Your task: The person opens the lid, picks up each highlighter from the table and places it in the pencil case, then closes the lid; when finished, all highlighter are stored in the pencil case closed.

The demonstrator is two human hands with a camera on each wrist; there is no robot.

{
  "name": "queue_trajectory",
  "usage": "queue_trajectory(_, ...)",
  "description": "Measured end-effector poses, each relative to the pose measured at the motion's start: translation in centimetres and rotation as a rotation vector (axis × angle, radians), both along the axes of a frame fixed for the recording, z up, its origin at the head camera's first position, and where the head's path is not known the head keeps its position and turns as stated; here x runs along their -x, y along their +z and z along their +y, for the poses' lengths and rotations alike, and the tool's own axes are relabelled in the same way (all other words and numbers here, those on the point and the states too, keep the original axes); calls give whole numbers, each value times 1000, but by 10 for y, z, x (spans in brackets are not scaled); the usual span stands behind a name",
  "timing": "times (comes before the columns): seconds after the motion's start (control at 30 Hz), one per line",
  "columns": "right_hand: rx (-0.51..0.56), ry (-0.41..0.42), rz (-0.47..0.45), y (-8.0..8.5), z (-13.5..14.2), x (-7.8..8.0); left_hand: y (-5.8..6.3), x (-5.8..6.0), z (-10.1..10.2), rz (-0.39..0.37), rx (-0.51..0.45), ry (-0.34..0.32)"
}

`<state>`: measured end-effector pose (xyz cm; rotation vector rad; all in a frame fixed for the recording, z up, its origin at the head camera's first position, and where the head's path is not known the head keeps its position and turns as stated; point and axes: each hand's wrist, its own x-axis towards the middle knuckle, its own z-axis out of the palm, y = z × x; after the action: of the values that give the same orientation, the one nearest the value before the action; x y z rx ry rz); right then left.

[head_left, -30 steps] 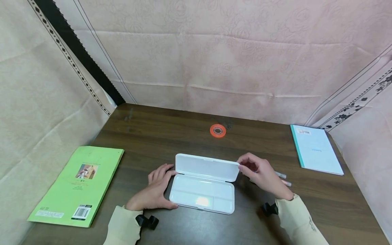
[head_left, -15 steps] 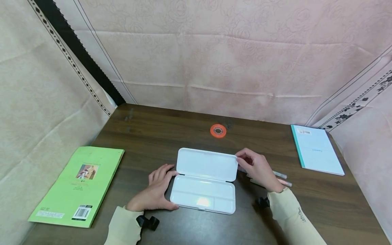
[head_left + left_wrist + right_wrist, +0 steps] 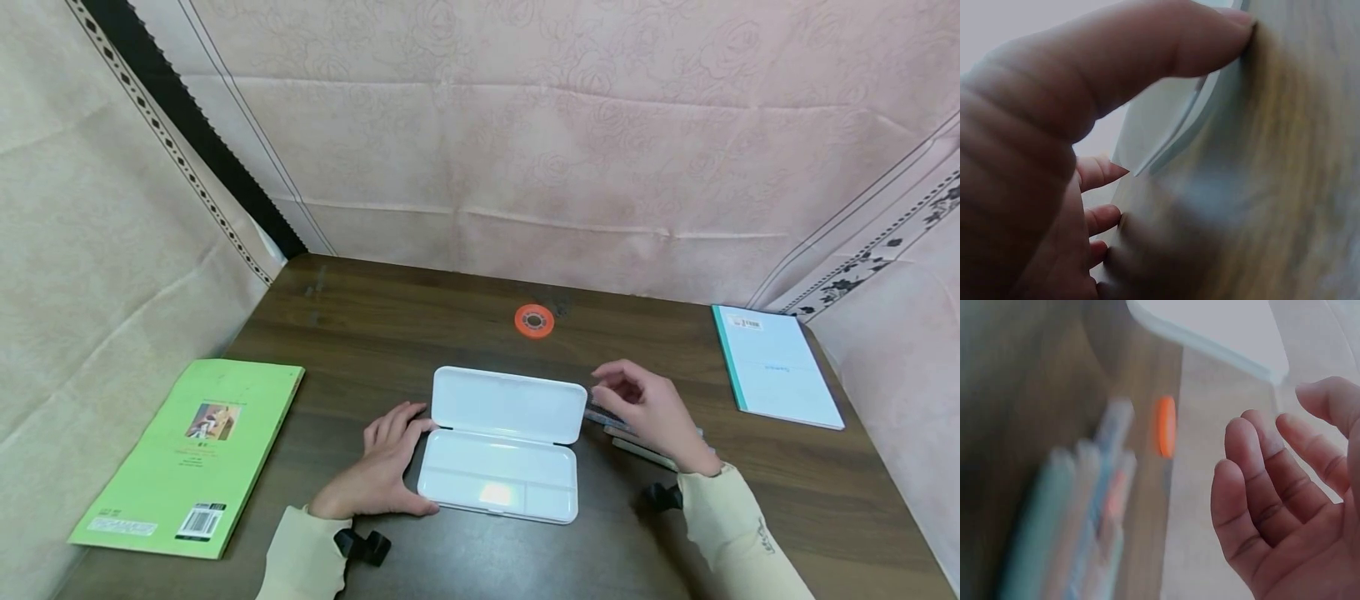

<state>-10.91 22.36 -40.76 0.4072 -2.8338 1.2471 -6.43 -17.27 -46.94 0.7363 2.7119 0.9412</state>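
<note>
A white pencil case (image 3: 472, 475) lies on the table with its lid (image 3: 510, 404) raised and leaning back. Its tray has several compartments, with nothing seen in them. My left hand (image 3: 382, 467) grips the case's left end, thumb at the front edge and index finger by the hinge. In the left wrist view the thumb presses against the case rim (image 3: 1175, 128). Just off the lid's right corner hovers my right hand (image 3: 645, 412), fingers loosely bent and holding nothing. Below it lie several pens (image 3: 645, 452), partly hidden by the hand; they look blurred in the right wrist view.
An orange disc (image 3: 534, 333) with a grey centre lies behind the case. On the left is a green book (image 3: 187, 458), on the far right a light blue notebook (image 3: 780, 367). Fabric curtains (image 3: 480, 150) enclose the dark wooden table (image 3: 390, 333) at the back and sides.
The lid has swung further back from its earlier, more upright angle. My right hand has let go of its corner and moved slightly right. My left hand has stayed in place.
</note>
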Motion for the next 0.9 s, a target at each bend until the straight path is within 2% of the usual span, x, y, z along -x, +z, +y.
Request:
queue_trajectory(0.17,-88,-71,18,7,30,-1,-1,0,1,2,7,2)
queue_trajectory(0.37,-229,-107,6,5,71,-3,-1,0,0,3,5,8)
queue_trajectory(0.63,-343,-106,-82,-12,111,-10,-2,0,0,15,14,9)
queue_trajectory(0.77,-386,-80,-124,-20,122,-14,-3,0,0,26,11,8)
queue_trajectory(0.9,-397,-46,-126,-26,128,-17,-2,0,0,9,12,12)
